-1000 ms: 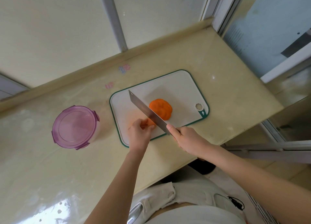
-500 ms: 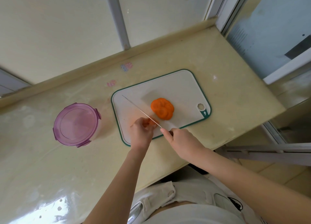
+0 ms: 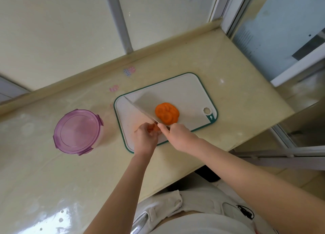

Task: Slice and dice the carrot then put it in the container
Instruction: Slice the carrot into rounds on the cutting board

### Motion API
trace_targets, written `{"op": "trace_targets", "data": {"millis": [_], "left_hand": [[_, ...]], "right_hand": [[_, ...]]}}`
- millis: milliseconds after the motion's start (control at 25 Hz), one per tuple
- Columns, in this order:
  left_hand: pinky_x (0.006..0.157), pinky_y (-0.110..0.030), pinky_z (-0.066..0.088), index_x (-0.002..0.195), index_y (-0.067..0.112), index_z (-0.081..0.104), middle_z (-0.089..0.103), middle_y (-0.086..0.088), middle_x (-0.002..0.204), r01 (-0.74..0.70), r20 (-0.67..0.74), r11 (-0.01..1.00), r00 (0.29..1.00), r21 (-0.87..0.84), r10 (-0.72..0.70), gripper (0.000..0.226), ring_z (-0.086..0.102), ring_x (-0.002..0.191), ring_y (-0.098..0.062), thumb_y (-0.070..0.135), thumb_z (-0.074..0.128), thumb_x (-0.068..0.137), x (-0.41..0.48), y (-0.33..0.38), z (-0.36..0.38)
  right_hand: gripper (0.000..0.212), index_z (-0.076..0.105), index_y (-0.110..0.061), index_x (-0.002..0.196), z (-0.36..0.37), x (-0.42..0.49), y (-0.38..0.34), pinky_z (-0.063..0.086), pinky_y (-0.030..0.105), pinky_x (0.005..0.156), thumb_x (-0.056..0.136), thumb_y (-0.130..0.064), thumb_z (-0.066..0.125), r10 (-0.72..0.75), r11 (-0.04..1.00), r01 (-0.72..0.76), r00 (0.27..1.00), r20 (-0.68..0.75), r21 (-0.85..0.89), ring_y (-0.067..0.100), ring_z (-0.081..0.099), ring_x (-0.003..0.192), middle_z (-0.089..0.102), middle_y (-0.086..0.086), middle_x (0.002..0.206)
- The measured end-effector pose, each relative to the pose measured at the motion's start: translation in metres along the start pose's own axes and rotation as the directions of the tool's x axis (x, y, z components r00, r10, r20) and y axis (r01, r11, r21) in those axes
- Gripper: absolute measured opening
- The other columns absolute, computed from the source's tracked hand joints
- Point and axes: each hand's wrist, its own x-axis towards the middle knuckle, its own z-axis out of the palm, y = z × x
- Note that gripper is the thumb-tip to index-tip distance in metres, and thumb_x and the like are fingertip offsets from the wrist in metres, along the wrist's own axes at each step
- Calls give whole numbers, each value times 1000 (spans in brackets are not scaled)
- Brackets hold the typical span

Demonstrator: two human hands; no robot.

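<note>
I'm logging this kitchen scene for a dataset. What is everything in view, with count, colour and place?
cutting board: one, white with green rim, mid-countertop.
carrot slices: one pile, orange, on the board right of the blade.
carrot piece: one, orange, on the board's near edge, mostly hidden by fingers.
knife: one, silver blade, slanted over the board.
container: one, purple lid on, left of the board.
stickers: two, pinkish, behind the board.
countertop: one, beige.
left hand: holds the carrot piece.
right hand: grips the knife.
</note>
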Motion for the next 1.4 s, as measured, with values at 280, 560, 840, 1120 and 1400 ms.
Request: {"op": "trace_targets", "data": {"millis": [280,560,840,1120,1400], "left_hand": [[60,-2,37,99,0,66,63,-2,82,-7,-11,999,1000,-32,7,22,55,75,-12,15,67,83,-3,3,-1],[75,-17,42,98,6,68,69,-4,90,61,4,998,998,-21,-61,23,63,86,-18,14,73,76,4,-1,-1],[77,-20,41,100,7,67,69,-4,97,67,13,998,998,13,-67,27,62,91,-19,17,74,76,6,-4,2],[80,-23,44,100,8,67,69,-5,97,54,7,998,999,27,-54,26,62,92,-19,18,73,76,6,-6,3],[79,-22,44,100,6,67,69,-5,95,37,-11,999,999,25,-37,25,62,90,-19,16,72,77,0,-3,4]], "right_hand": [[55,53,-6,88,3,6,4,38,32,71,101,-50,23,-18,999,16,999,41,47,26,51,79,55,11,84],[60,43,-13,62,2,-30,30,37,30,54,98,-57,26,32,998,-32,999,12,47,20,49,59,50,5,62],[58,40,-15,62,4,-40,46,34,28,52,98,-57,24,108,994,-109,994,34,18,16,46,57,48,3,64],[58,41,-14,60,14,-27,42,34,28,51,98,-56,27,99,991,-100,995,14,90,17,46,56,48,3,62],[59,41,-12,61,20,-1,40,34,31,53,99,-55,27,7,994,-7,1000,0,107,20,46,57,45,4,59]]}}
